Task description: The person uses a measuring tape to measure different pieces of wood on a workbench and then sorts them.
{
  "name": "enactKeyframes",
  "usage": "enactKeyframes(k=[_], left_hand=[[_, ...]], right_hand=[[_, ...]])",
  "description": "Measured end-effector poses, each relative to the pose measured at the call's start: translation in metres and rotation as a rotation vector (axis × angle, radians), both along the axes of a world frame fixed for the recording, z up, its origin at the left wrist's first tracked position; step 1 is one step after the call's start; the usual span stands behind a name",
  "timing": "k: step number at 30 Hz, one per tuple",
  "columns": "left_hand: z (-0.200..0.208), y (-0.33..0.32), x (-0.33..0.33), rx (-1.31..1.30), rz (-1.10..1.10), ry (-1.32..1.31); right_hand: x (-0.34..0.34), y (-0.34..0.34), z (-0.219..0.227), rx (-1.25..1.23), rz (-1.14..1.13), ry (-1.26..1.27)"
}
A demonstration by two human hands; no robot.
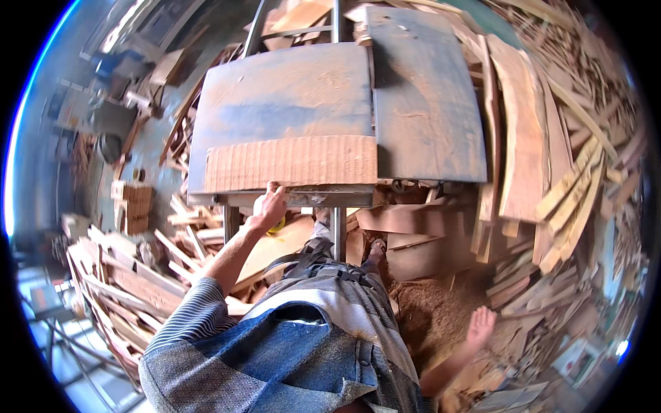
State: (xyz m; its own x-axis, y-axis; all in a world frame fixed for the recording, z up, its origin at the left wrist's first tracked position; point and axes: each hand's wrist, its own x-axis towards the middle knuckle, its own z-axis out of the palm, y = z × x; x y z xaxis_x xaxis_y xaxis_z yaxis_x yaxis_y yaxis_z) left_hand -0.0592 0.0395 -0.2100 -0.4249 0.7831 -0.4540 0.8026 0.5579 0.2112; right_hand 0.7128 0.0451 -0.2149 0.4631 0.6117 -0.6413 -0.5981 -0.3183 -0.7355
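A rough-sawn wooden board (292, 162) with ridged saw marks lies flat along the near edge of the dusty metal table (282, 76). My left hand (270, 204) is closed at the board's near edge, its fingertips on the wood; its underside grip is hidden. The board's right end reaches the narrow gap between this table and a second metal panel (427, 103) to its right. Down at my right side, over the sawdust, my right hand (480, 326) holds nothing, its fingers stretched out.
Sawdust (441, 306) heaps on the floor by my foot. Long planks (521, 131) and loose offcuts (575, 199) crowd the right side. More scrap wood (131, 282) lies at the left, near a stack of short blocks (132, 208). Metal table legs (337, 234) stand close before me.
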Motion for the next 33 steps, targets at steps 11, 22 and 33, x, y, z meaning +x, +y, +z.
enactKeyframes(k=[11,22,33], left_hand=[[0.019,-0.095,0.014,0.331,0.487,-0.183],[-0.023,-0.141,0.058,0.589,1.073,-0.776],[0.018,-0.108,0.055,0.540,1.065,-0.935]], right_hand=[[-0.442,0.164,-0.027,0.197,1.284,-0.467],[-0.543,0.258,-0.047,-0.037,1.625,-0.863],[-0.531,0.250,-0.042,-0.159,1.483,-0.567]])
